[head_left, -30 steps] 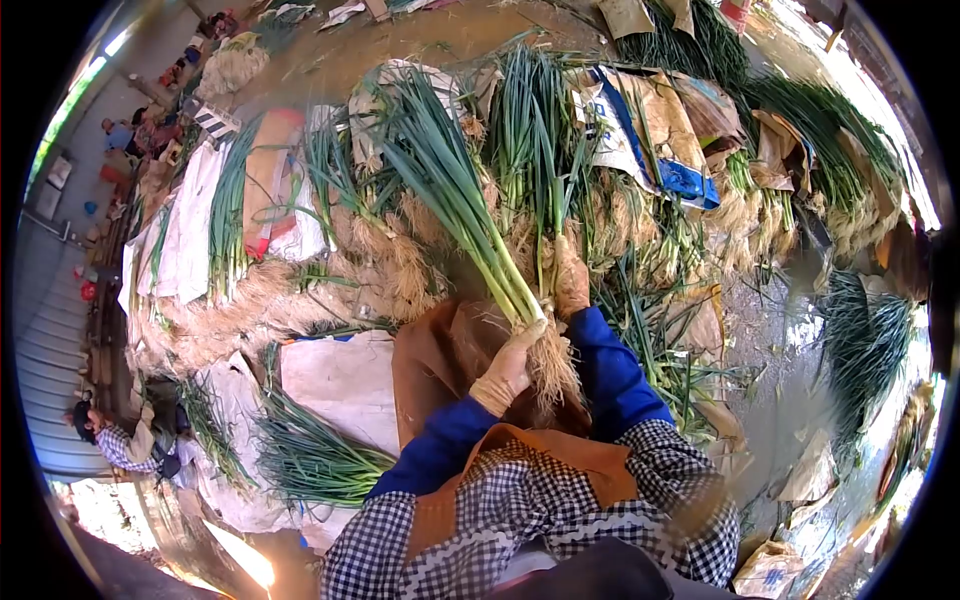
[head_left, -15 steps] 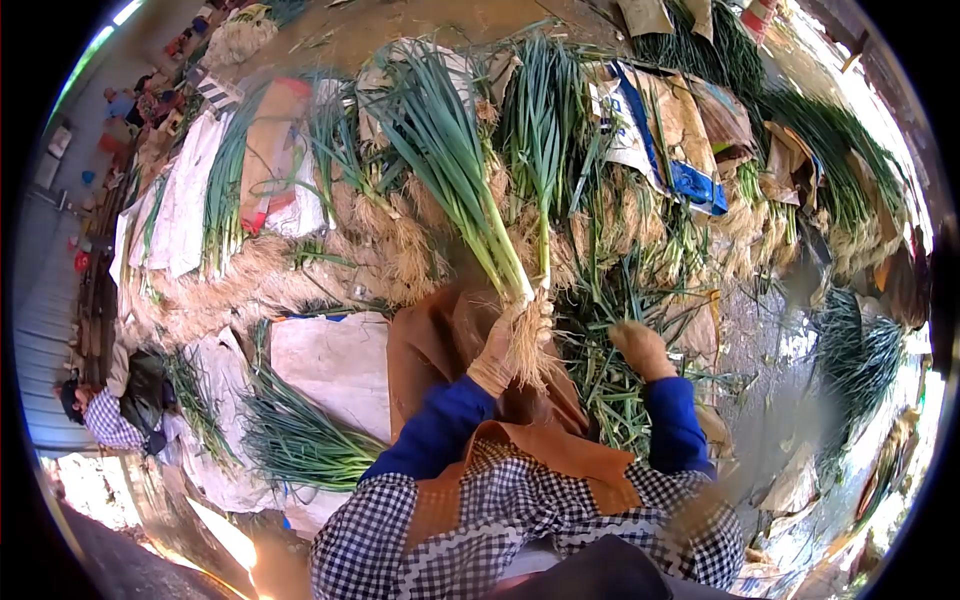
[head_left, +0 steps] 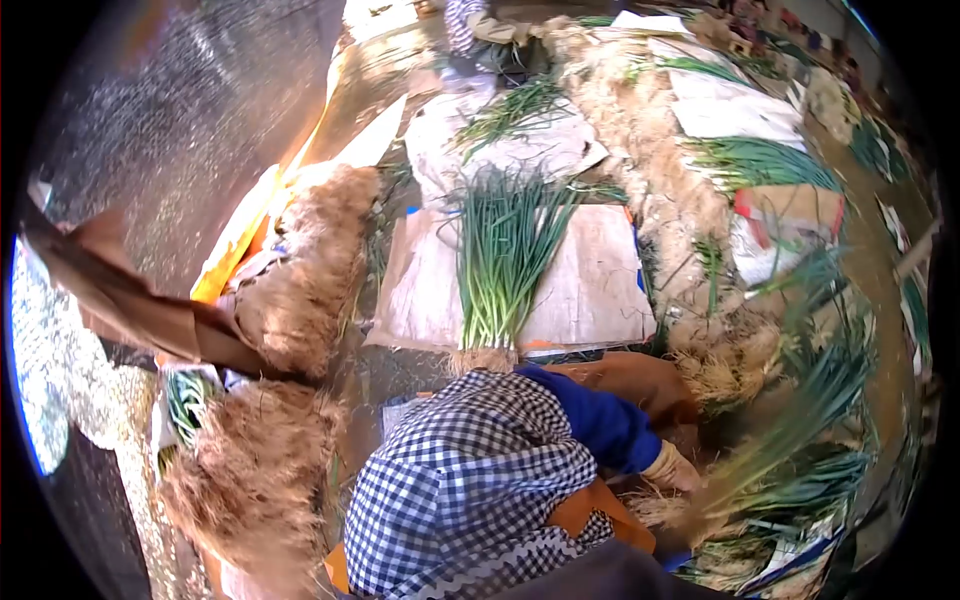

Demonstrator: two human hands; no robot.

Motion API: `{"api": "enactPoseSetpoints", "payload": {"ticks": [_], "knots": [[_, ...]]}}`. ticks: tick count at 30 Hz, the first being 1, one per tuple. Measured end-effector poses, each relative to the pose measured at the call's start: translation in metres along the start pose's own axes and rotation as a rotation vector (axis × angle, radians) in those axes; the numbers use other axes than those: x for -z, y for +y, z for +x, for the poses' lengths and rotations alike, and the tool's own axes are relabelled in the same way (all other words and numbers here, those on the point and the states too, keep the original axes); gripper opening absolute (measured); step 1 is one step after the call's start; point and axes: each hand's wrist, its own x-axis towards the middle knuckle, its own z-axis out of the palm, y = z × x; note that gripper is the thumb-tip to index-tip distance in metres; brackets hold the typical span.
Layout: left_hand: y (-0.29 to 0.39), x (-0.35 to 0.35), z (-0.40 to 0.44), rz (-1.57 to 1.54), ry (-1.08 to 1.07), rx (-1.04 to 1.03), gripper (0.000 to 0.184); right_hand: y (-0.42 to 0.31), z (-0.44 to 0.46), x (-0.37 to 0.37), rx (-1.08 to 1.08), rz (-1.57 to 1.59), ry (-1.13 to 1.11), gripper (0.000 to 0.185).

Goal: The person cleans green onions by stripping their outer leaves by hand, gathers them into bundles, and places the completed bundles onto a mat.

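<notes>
My left hand (head_left: 672,468), in a pale glove below a blue sleeve, is at the lower right, closed on green onions (head_left: 790,415). Their long green leaves are blurred and slant up to the right, with pale stringy roots below the glove. My right hand is out of sight. Ahead of my shoulder, a fanned bundle of green onions (head_left: 505,270) rests on a flat whitish sack (head_left: 590,270), roots toward me.
On the left are heaps of roots (head_left: 250,480) and a brown sheet (head_left: 150,295). A co-worker's sleeve (head_left: 462,25) shows at the top, near another sack (head_left: 435,150) with onions. Covered onion rows (head_left: 740,105) run along the right.
My head has turned left, so the sack with the fanned bundle is now central. My right hand has left the view. My left hand still holds onions.
</notes>
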Motion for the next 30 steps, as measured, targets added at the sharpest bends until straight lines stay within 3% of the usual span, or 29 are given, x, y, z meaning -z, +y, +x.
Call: {"api": "enactPoseSetpoints", "payload": {"ticks": [3,11,14,16,18,19,20,21,22,24,25,26,27,28,29,30], "knots": [[-0.003,-0.007,0.018,-0.043,0.015,0.105,0.029,0.009,-0.001,0.011,0.027,-0.158,-0.027,0.028],[0.012,-0.014,0.019,-0.162,0.056,0.132,0.031,0.018,-0.033,0.079,0.12,-0.48,0.024,0.024],[0.04,-0.022,-0.006,-0.425,-0.05,0.224,0.032,0.029,-0.077,0.139,0.153,-0.707,0.121,0.023],[0.085,-0.021,-0.026,-0.665,-0.11,0.265,0.033,0.06,-0.129,0.192,0.102,-1.072,0.144,0.023],[0.143,-0.014,-0.041,-0.895,-0.115,0.195,0.043,0.104,-0.204,0.241,-0.172,-1.558,-0.06,0.023],[0.177,-0.008,-0.041,-1.086,-0.169,0.162,0.044,0.116,-0.245,0.253,-0.384,-1.709,-0.32,0.023],[0.188,-0.004,-0.036,-0.992,-0.096,-0.005,0.045,0.102,-0.264,0.243,-0.575,-1.631,-0.639,0.026],[0.186,0.005,-0.028,-0.946,0.022,-0.081,0.054,0.09,-0.286,0.233,-0.768,-1.487,-0.938,0.03],[0.181,0.012,-0.021,-0.946,0.004,-0.084,0.052,0.035,-0.287,0.223,-0.945,-1.29,-1.125,0.033],[0.168,0.026,-0.012,-0.965,0.035,-0.002,0.051,0.004,-0.228,0.211,-0.489,-1.239,-0.825,0.031],[0.154,0.029,-0.01,-0.844,0.215,0.118,0.052,-0.012,-0.2,0.205,-0.26,-1.223,-0.694,0.031],[0.134,0.032,-0.004,-0.84,0.195,0.131,0.052,-0.012,-0.162,0.2,0.07,-1.253,-0.157,0.027],[0.113,0.033,0.002,-0.903,0.169,0.175,0.05,-0.04,-0.119,0.191,-0.079,-1.058,0.184,0.028],[0.102,0.03,0.008,-0.964,0.145,0.214,0.047,-0.073,-0.087,0.182,-0.081,-0.852,0.357,0.033],[0.1,0.021,0.01,-0.981,0.122,0.155,0.046,-0.081,-0.055,0.177,-0.199,-0.763,0.437,0.042],[0.088,0.021,0.01,-1.011,0.117,0.198,0.043,-0.073,-0.027,0.177,-0.222,-0.903,0.413,0.058]]}}
